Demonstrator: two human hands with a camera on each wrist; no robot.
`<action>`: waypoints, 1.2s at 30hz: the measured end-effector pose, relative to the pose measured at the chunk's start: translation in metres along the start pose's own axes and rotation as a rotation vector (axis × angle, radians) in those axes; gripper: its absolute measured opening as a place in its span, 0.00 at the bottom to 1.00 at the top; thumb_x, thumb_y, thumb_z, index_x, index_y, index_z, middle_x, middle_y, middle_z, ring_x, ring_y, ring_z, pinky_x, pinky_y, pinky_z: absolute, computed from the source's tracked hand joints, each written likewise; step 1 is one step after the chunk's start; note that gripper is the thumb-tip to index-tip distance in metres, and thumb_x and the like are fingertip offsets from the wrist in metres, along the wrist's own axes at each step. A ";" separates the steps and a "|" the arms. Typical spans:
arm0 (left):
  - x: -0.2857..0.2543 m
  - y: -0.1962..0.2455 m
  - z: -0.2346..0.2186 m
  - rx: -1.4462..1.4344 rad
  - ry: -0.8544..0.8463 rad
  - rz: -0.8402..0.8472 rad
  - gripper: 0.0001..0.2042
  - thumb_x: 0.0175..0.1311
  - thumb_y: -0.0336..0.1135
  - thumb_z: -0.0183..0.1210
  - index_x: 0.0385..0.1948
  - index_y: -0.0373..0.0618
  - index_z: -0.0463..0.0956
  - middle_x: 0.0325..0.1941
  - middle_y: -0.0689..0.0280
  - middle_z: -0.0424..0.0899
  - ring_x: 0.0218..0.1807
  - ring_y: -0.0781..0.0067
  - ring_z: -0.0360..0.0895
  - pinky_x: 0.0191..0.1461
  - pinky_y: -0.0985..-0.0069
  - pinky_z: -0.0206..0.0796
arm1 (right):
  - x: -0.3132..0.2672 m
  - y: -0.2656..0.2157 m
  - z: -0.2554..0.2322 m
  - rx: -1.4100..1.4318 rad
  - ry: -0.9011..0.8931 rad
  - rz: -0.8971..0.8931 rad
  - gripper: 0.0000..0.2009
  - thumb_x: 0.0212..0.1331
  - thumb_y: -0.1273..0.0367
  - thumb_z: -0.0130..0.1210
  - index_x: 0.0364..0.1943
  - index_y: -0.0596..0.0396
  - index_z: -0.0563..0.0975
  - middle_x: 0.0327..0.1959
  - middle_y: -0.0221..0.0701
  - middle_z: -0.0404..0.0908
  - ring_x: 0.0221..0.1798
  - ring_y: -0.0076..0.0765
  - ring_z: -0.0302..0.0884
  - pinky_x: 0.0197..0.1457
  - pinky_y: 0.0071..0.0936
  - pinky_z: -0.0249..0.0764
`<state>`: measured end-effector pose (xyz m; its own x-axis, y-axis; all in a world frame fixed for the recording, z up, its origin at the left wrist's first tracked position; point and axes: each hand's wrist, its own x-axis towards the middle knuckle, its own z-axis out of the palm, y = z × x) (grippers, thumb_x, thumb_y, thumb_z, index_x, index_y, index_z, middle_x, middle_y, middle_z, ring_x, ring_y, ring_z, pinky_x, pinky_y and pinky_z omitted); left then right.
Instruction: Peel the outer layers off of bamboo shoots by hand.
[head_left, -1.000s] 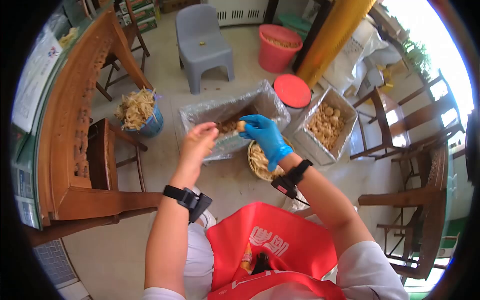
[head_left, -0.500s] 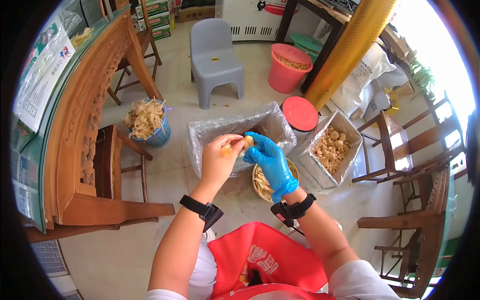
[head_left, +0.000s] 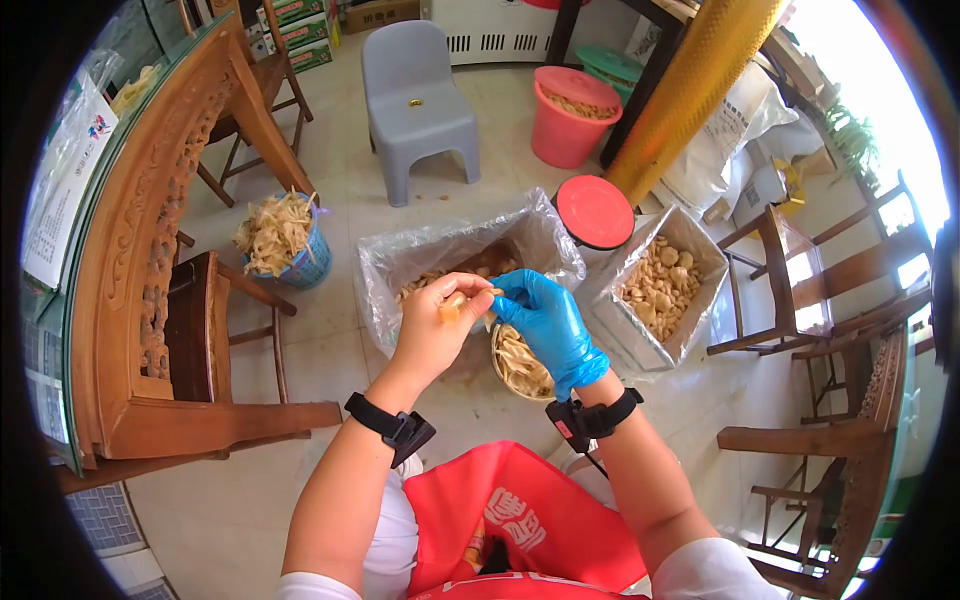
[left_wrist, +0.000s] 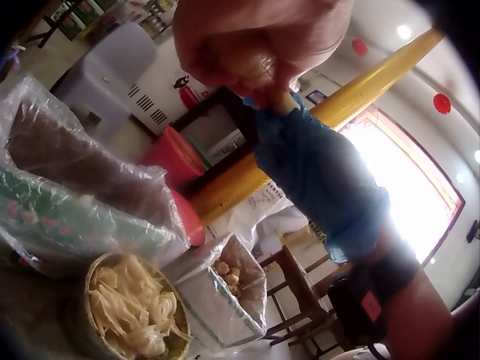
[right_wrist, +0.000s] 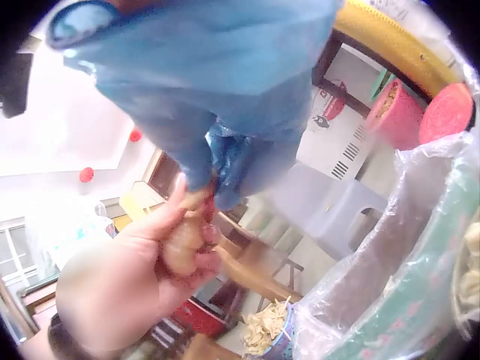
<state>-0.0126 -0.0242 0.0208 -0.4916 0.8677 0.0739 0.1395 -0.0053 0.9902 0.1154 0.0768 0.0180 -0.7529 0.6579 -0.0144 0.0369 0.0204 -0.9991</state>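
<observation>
Over the plastic-lined box point(head_left: 375, 262), my bare left hand point(head_left: 428, 330) and blue-gloved right hand point(head_left: 548, 330) meet at the fingertips. Curled fingers of the left hold a glossy, rounded, yellowish-tan piece point(right_wrist: 180, 247) against the palm. A smaller tan piece point(right_wrist: 196, 199) sits between the two hands, pinched by the left thumb and fingertips and by the gloved fingers. Its far end is hidden by the glove. Inside the lined box lie brown bits, partly behind the hands. Below the right hand stands a round basket point(left_wrist: 139, 307) of pale, strip-like peelings.
To the right is a second lined box point(head_left: 700, 335) of tan pieces, beside a red-lidded container point(head_left: 595, 212). A blue basket point(head_left: 312, 265) heaped with peelings stands at left. Around these are a grey plastic chair point(head_left: 425, 120), a pink bucket point(head_left: 565, 135) and wooden furniture point(head_left: 210, 410).
The hands were apart a second ago, the glove holding a small tan piece. They then came together at the fingertips and remain so, shifting slightly. A yellowish piece now shows in the left palm.
</observation>
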 end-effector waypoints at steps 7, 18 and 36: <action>0.004 -0.005 -0.005 -0.066 -0.152 -0.057 0.11 0.60 0.35 0.60 0.37 0.37 0.75 0.34 0.69 0.79 0.36 0.84 0.73 0.40 0.86 0.65 | -0.010 -0.012 0.001 -0.099 0.036 0.037 0.11 0.56 0.69 0.59 0.38 0.63 0.76 0.30 0.34 0.81 0.32 0.23 0.75 0.38 0.23 0.73; 0.006 -0.005 -0.008 -0.242 -0.216 -0.177 0.10 0.61 0.34 0.59 0.37 0.38 0.74 0.34 0.71 0.77 0.34 0.86 0.70 0.37 0.87 0.64 | -0.007 0.000 0.002 0.071 0.005 0.049 0.14 0.56 0.65 0.59 0.40 0.63 0.76 0.33 0.34 0.81 0.35 0.24 0.75 0.40 0.23 0.72; 0.007 -0.016 0.004 0.284 -0.095 -0.079 0.07 0.57 0.32 0.61 0.32 0.38 0.76 0.30 0.63 0.82 0.33 0.74 0.77 0.38 0.75 0.68 | 0.002 0.001 -0.012 -0.263 -0.072 0.385 0.12 0.50 0.64 0.56 0.24 0.62 0.75 0.20 0.38 0.77 0.24 0.30 0.75 0.30 0.28 0.71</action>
<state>-0.0147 -0.0154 0.0045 -0.4297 0.9026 -0.0270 0.3451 0.1917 0.9188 0.1217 0.0877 0.0174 -0.6951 0.6014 -0.3938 0.4808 -0.0184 -0.8766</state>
